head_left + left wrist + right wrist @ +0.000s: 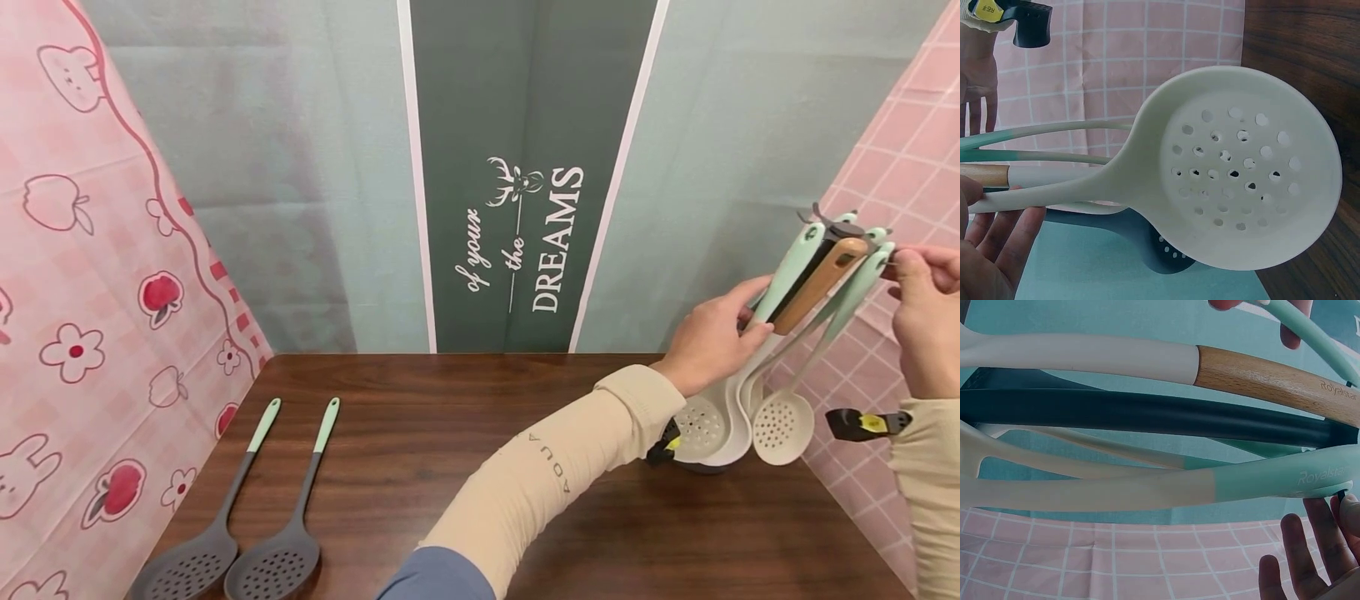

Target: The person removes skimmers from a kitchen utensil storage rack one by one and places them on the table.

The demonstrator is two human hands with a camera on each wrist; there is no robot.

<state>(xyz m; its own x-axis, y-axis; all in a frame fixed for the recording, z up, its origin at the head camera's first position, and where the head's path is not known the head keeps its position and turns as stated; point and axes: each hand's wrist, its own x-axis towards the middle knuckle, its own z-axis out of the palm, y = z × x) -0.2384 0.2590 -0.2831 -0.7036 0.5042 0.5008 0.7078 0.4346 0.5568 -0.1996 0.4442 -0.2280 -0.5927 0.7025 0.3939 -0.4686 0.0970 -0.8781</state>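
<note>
A white skimmer (1235, 250) with a mint handle (789, 271) hangs on the left side of a utensil rack (846, 227). My left hand (708, 337) holds it between thumb and fingers, just under the mint part. At the rack's right side, my right hand (926, 321) pinches a dark hook (1342, 495) at the top end of another mint handle (1272, 478). That handle belongs to a second white skimmer (782, 427). Between them hang a wooden-handled utensil (1260, 375) and a dark one (1147, 412); their lower ends are partly hidden.
Two grey skimmers (273, 567) with mint handles lie side by side on the left of the wooden table (435, 450). A grey-green cloth (247, 208) hangs behind the table, with pink patterned cloths (112, 333) on both sides.
</note>
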